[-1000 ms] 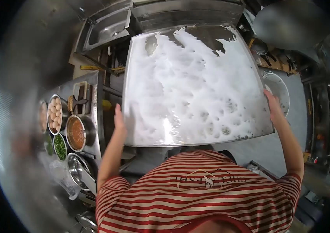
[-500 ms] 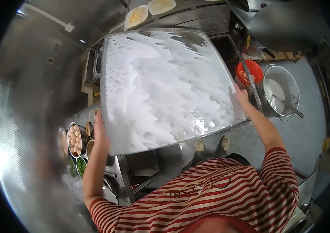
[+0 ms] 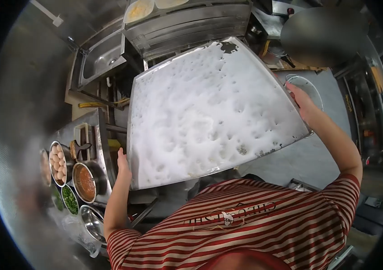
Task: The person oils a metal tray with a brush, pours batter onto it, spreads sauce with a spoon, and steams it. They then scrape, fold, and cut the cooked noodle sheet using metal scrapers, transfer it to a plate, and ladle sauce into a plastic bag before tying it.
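Note:
A large, shallow rectangular metal tray [image 3: 132,130] is held up in front of my body, tilted. A thin white liquid layer [image 3: 200,117] coats nearly all of it, with small pits and a bare dark patch at the far right corner. My left hand [image 3: 123,165] grips the tray's left edge near the front corner. On the right edge, my right hand [image 3: 302,102] has hold of the rim. Fingers of both hands are partly hidden by the tray.
To the left stand bowls of eggs [image 3: 57,163], chopped greens [image 3: 70,199] and reddish sauce [image 3: 85,182], plus a metal bowl [image 3: 93,222]. A sink [image 3: 103,58] lies at far left. Beyond my right hand, a large pot [image 3: 314,90] is partly hidden. Plates [image 3: 138,11] sit at the back.
The white liquid has spread from a streaky layer to cover almost the whole tray. The tray has turned and shifted, now hiding the red bucket and much of the pot; both hands still grip it.

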A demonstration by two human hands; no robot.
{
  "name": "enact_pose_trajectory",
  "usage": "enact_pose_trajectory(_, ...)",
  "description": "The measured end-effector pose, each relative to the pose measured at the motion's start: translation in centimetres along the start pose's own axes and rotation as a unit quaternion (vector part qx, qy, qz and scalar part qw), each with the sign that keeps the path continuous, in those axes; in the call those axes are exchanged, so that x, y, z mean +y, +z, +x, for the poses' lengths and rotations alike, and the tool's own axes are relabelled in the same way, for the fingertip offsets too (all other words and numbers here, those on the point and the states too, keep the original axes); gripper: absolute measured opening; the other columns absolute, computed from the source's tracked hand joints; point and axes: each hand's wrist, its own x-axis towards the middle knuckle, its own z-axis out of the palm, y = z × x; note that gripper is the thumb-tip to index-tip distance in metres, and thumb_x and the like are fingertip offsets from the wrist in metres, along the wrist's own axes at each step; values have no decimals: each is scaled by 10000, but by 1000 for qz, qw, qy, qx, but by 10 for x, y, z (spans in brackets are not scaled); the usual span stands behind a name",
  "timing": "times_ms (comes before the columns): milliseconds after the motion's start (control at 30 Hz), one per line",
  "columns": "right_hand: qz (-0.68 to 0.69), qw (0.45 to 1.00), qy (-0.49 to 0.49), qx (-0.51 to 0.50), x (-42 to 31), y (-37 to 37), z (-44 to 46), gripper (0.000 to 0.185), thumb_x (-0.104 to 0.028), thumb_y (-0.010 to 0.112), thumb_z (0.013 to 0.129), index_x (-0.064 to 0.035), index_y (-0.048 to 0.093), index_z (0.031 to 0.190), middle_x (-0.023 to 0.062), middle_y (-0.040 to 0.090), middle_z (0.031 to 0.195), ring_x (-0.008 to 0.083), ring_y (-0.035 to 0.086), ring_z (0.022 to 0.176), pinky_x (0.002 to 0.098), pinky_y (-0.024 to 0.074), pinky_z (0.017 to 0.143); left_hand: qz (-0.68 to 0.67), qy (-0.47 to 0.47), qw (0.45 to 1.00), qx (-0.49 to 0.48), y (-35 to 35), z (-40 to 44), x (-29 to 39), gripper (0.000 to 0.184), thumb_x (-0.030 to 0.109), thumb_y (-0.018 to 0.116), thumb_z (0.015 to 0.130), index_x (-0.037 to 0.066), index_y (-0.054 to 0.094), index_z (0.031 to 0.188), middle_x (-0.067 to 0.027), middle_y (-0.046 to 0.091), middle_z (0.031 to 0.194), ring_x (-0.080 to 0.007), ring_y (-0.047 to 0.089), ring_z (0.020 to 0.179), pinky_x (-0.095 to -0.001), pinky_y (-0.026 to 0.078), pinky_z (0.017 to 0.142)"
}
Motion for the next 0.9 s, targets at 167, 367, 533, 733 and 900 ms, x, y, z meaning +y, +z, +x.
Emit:
enact_pose_trajectory(167,-116,973,-190,63,83,-86,61,460,-383,420,852,15,541,1048,100,583,965,186,577,811,323,461,746,98,181,931,301,60,-15,-52,546,466,408,818,-33,551,988,-114,555,975,-200,501,896,-329,380,819)
enact_pose_trajectory(367,-89,940,-272,187,112,-93,133,536,-441,457,836,79,588,831,68,581,747,161,513,689,306,410,636,45,344,922,174,84,-21,10,538,458,406,839,-42,570,949,-89,566,910,-185,512,802,-304,402,752)
enact_pose_trajectory(533,-118,910,-318,239,79,-70,156,586,-467,458,829,88,568,674,57,542,611,127,461,605,304,387,564,100,394,891,201,121,-5,82,558,462,417,841,-68,577,909,-81,577,861,-163,511,756,-290,409,700)
enact_pose_trajectory(733,-88,928,-263,250,182,-105,167,595,-491,443,826,65,592,674,84,534,571,130,472,571,299,398,567,89,433,881,171,86,3,-11,493,367,417,874,-94,586,916,-97,607,873,-152,557,802,-264,429,725)
enact_pose_trajectory(900,-258,902,-206,277,181,-89,206,747,-589,340,807,102,598,688,247,578,648,373,571,682,423,413,666,269,284,873,290,76,63,6,641,550,409,798,-54,622,834,-144,613,754,-235,578,749,-309,428,703)
